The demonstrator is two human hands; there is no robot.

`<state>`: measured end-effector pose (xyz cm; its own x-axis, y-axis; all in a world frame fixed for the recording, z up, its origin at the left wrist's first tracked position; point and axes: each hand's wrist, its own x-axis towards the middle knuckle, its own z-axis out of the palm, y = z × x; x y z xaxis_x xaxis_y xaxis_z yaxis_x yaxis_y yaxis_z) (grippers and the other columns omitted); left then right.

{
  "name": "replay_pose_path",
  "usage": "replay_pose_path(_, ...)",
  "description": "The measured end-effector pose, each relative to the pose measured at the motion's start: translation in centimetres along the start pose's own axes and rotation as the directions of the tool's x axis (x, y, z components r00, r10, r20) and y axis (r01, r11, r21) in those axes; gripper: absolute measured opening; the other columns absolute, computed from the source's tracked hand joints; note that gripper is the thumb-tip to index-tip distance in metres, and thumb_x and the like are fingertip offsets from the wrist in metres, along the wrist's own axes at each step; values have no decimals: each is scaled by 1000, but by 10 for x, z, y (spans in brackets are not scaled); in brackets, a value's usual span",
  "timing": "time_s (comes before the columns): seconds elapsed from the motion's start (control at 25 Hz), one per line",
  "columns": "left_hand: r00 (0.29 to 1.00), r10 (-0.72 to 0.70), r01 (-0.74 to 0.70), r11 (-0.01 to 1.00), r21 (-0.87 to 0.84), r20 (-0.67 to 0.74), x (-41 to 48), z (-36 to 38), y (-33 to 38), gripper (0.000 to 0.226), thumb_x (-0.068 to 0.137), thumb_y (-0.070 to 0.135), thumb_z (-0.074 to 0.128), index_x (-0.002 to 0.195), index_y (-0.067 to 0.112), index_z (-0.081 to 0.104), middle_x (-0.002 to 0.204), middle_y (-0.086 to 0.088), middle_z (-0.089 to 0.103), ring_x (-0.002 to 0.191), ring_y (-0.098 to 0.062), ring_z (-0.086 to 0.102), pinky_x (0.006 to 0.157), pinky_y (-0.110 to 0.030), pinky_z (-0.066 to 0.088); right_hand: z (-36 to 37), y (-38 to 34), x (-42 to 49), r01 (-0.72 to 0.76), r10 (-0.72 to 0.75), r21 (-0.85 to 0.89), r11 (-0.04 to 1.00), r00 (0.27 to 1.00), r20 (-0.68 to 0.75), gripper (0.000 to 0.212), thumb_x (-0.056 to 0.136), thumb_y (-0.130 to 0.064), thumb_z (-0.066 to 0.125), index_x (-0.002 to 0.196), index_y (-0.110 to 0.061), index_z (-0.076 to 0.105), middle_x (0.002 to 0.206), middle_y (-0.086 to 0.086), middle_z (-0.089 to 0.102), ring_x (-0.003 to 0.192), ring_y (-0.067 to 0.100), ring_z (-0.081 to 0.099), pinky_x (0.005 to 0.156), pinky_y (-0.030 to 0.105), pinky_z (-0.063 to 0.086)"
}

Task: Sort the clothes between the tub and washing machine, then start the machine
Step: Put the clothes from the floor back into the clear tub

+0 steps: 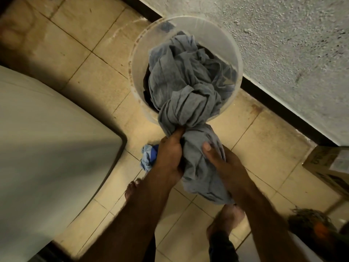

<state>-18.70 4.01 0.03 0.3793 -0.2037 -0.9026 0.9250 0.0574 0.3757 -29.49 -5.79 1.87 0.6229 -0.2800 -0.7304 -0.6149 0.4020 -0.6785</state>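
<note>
The washing machine (47, 148) stands at the left, the tub (232, 59) ahead on the floor (85, 63). The grey cloth (185, 87), twisted and knotted, trails from the tub to both hands. The left hand (170, 157) and right hand (224, 163) squeeze its near end. Pulling hard could tip the tub or drag out darker clothes caught underneath.

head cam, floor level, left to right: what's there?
Washing machine → small blue cloth on the tiles → left hand → grey garment, held in both hands, trailing from the tub → right hand → cardboard box.
</note>
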Motion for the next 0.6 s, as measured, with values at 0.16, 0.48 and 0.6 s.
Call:
replay_pose_path(0.16, 973, 187, -145, 950, 277, -133, 9, 1, -1, 25, 103, 29, 54, 97, 11, 71, 91, -9, 73, 87, -27, 69, 82, -42, 56, 14, 3, 14, 76, -51, 122, 990, 979, -197, 28, 85, -30, 79, 110, -17, 76, 96, -9, 81, 91, 8, 77, 76, 24, 63)
replay_pose_path(0.48, 996, 94, -94, 993, 68, 10, -22, -30, -28, 58, 75, 66, 56, 118, 29, 70, 108, 0, 79, 102, -22, 75, 87, -39, 62, 44, -43, 38, -67, 125, 254, 965, 968, -216, 18, 90, -24, 75, 106, -15, 72, 88, -3, 74, 79, 16, 71, 54, 14, 56)
replay_pose_path(0.6, 997, 65, -66, 998, 21, 45, -34, -38, -36, 45, 81, 55, 56, 108, 25, 77, 105, -7, 78, 92, -25, 76, 78, -39, 64, 56, -44, 40, -32, 93, 251, 968, 968, -235, 24, 92, -25, 73, 113, -15, 70, 101, -1, 73, 87, 9, 69, 65, 16, 60)
